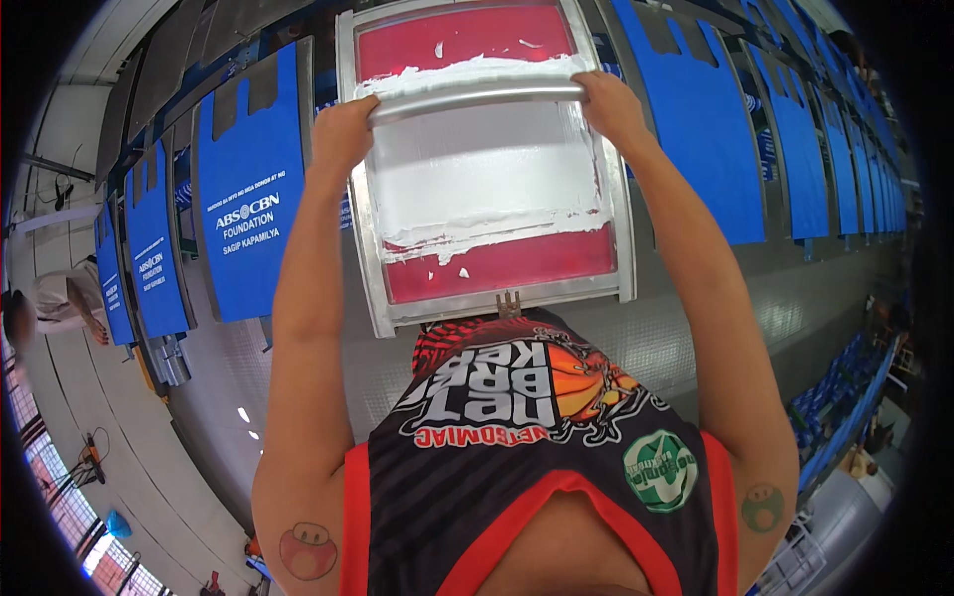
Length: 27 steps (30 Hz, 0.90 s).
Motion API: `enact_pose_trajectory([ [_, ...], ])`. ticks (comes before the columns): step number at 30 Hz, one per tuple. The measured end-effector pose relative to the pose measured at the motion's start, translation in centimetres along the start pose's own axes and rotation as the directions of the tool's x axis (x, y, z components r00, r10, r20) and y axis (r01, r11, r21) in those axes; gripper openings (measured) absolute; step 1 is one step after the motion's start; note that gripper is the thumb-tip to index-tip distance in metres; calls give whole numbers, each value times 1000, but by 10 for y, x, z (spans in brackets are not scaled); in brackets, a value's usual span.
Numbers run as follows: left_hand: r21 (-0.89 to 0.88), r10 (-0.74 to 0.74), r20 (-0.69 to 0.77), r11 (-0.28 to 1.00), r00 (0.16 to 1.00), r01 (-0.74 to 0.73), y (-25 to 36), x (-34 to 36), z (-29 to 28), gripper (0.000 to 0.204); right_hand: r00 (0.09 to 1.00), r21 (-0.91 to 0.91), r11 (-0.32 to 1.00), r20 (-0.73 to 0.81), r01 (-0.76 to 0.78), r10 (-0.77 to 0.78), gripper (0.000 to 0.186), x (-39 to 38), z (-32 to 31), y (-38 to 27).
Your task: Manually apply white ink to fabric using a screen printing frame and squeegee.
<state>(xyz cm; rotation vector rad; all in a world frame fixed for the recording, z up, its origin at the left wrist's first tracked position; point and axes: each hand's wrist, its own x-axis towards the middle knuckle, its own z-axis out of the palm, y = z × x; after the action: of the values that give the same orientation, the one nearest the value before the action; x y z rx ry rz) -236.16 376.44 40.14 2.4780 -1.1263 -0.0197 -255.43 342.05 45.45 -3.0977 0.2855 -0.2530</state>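
Observation:
Both hands grip the two ends of a long metal-edged squeegee (477,96) laid across a screen-printing frame. My left hand (345,132) is closed round its left end, and my right hand (609,107) round its right end. Under the squeegee lies the frame's mesh, white in the middle with red bands (507,266) at the far and near ends. Thick white ink (497,230) is smeared in ridges along the near band and just beyond the squeegee. The pale metal frame (380,288) surrounds it, and its near edge is close to my body.
Blue bags with white print (248,189) lie flat on boards to the left. More blue bags (696,129) lie in a row to the right. Another person (65,298) is at the far left. A grey metal surface (686,298) runs under the frame.

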Motion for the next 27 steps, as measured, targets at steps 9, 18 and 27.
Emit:
enact_pose_trajectory([
  [9, -89, -8, 97, 996, 995, 17, 63, -130, -31, 35, 982, 78, 997, 191, -14, -1, 19, -118, -47, -42],
  [18, -41, 34, -125, 998, 992, -39, 67, -192, 30, 19, 999, -1, 999, 23, -42, 42, 17, -182, -5, -51],
  [27, 119, -71, 202, 992, 977, 48, 10, -21, -9, 32, 903, -221, 975, 414, -21, 113, 28, -8, -5, -4],
])
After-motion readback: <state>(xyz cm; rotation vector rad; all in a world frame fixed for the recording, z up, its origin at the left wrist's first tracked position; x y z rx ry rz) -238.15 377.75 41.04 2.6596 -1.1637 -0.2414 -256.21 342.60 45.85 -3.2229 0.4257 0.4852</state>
